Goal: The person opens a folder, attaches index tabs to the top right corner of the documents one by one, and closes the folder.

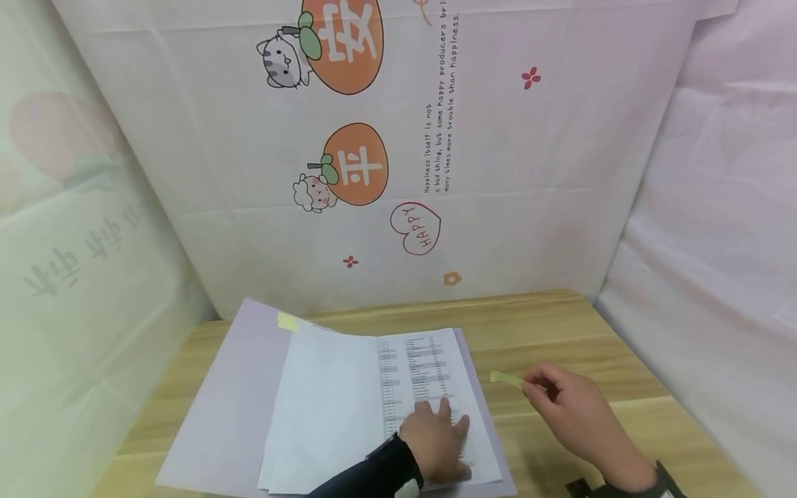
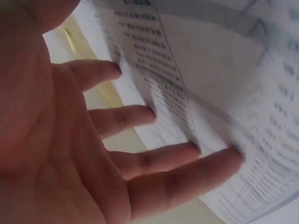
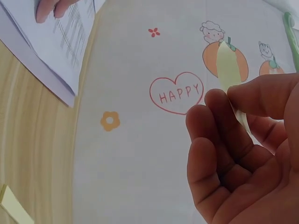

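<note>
1 yellow tab (image 1: pixel 287 321) already marks the lilac folder (image 1: pixel 218 415), while the right hand (image 1: pixel 575 415) pinches a yellow strip (image 1: pixel 506 378), apparently unplaced, toward the tabletop's (image 1: pixel 529 318) right edge, and the spread left hand (image 1: pixel 436 443) presses the printed page (image 1: pixel 429 366).

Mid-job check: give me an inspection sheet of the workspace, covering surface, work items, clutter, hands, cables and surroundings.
Surface: light wood-grain tabletop.
Job's things: open lavender folder with white paper sheets, including a printed page; narrow pale yellow paper strip; small yellow paper tab at the left page's top corner.
Clutter: pale yellow paper piece, partly cut off by the right wrist view's frame.
Hands: left hand rests on the printed page, fingers spread; right hand pinches the strip.
Cables: nothing seen.
Surroundings: white printed fabric stands behind the tabletop, with more pale fabric on both sides.
</note>
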Motion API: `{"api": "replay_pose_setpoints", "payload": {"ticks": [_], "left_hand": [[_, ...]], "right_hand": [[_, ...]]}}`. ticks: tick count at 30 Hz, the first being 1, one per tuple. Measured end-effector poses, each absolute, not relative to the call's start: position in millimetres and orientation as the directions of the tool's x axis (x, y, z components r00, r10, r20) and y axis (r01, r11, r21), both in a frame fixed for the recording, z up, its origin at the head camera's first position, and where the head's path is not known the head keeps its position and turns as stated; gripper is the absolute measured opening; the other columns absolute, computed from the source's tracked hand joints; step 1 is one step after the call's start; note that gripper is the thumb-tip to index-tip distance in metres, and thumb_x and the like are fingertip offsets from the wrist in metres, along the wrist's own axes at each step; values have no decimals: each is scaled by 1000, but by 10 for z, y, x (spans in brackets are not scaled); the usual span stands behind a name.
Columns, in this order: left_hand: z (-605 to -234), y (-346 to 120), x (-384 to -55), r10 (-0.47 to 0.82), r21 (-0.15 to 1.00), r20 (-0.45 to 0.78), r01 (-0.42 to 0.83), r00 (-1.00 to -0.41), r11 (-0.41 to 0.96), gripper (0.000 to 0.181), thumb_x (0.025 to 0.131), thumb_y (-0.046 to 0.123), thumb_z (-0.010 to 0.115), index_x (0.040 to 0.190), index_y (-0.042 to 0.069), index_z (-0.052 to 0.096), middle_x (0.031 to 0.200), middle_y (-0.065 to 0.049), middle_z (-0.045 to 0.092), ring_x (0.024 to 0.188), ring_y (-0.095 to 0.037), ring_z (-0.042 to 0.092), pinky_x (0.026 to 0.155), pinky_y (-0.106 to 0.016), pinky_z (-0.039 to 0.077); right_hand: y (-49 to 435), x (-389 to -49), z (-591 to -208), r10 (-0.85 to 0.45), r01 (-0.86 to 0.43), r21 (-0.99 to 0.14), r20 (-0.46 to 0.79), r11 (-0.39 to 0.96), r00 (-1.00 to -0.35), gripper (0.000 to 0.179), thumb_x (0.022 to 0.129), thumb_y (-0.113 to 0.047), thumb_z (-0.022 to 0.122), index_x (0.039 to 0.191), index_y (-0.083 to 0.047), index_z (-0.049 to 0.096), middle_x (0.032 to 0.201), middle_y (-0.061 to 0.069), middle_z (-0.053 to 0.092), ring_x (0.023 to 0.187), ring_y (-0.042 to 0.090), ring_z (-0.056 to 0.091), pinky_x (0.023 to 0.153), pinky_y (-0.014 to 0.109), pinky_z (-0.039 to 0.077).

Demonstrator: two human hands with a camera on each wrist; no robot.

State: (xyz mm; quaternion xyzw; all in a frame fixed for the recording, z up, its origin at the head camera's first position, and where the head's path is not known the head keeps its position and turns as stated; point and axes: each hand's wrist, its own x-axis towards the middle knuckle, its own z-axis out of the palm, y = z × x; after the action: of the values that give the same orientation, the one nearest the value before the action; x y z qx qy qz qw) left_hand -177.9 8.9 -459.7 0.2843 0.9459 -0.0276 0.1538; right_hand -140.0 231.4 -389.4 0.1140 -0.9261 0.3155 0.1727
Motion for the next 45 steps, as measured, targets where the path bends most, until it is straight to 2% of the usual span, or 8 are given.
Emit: {"api": "replay_pose_setpoints", "payload": {"ticks": [3, 6, 13, 24, 31, 34, 40, 45], "left_hand": [[-4562, 13, -1875, 574, 68, -286, 582, -767, 811, 64, 84, 62, 68, 141, 38, 55, 139, 0, 54, 117, -33, 53, 85, -46, 51], [-4538, -78, -2013, 573, 121, -270, 563, -774, 818, 58, 87, 53, 68, 140, 32, 57, 134, -2, 55, 116, -29, 55, 87, -45, 51], [-4553, -262, -2375, 522, 153, -153, 502, -839, 851, 55, 94, 39, 66, 143, 19, 55, 150, -8, 45, 134, -29, 45, 103, -49, 42], [-4655, -315, -2835, 520, 218, 24, 512, -854, 831, 44, 98, 23, 60, 140, 10, 56, 142, -9, 53, 130, -25, 49, 103, -47, 42], [-4752, -262, -3012, 500, 121, 17, 498, -866, 859, 49, 94, 27, 63, 139, 10, 57, 145, -9, 51, 137, -23, 41, 104, -44, 41], [-4767, -251, -3046, 481, 132, -10, 475, -877, 870, 51, 93, 28, 65, 140, 9, 56, 146, -10, 49, 139, -22, 39, 104, -42, 41], [-4810, -239, -3147, 451, 211, -72, 429, -889, 879, 55, 94, 27, 65, 143, 6, 52, 152, -11, 42, 141, -22, 36, 107, -39, 38], [-4834, -217, -3277, 457, 191, -47, 441, -888, 877, 59, 93, 27, 64, 145, 4, 49, 153, -12, 40, 140, -24, 37, 107, -39, 38]], "right_hand": [[2303, -1454, -3867, -146, -346, -516, 388, 783, -910, 3, 94, -16, 70, 92, -18, 69, 71, -18, 53, 60, 2, 46, 53, 25, 41], [2288, -1537, -3832, -187, -369, -494, 378, 787, -907, 2, 93, -16, 71, 94, -16, 69, 76, -17, 58, 62, 1, 47, 55, 25, 43], [2255, -1852, -3831, -245, -377, -482, 315, 791, -917, 2, 95, -13, 68, 97, -14, 67, 80, -12, 62, 67, 3, 52, 59, 28, 47], [2146, -2519, -4060, -262, -339, -513, 218, 789, -940, 5, 98, -13, 61, 96, -13, 66, 79, -5, 58, 66, 13, 52, 60, 33, 46], [2032, -2944, -4229, -231, -281, -555, 160, 783, -960, 12, 99, -13, 59, 104, -7, 68, 94, 3, 66, 77, 18, 58, 67, 37, 49], [1975, -3119, -4348, -220, -259, -580, 139, 772, -966, 15, 99, -11, 58, 108, -5, 69, 101, 6, 68, 81, 19, 60, 70, 37, 51], [1869, -3368, -4547, -189, -211, -573, 98, 792, -977, 13, 96, -9, 60, 102, -4, 70, 96, 7, 68, 83, 21, 60, 73, 40, 51], [1827, -3487, -4637, -184, -201, -551, 86, 810, -979, 11, 95, -8, 59, 97, -5, 69, 93, 6, 67, 84, 24, 61, 75, 41, 51]]}}
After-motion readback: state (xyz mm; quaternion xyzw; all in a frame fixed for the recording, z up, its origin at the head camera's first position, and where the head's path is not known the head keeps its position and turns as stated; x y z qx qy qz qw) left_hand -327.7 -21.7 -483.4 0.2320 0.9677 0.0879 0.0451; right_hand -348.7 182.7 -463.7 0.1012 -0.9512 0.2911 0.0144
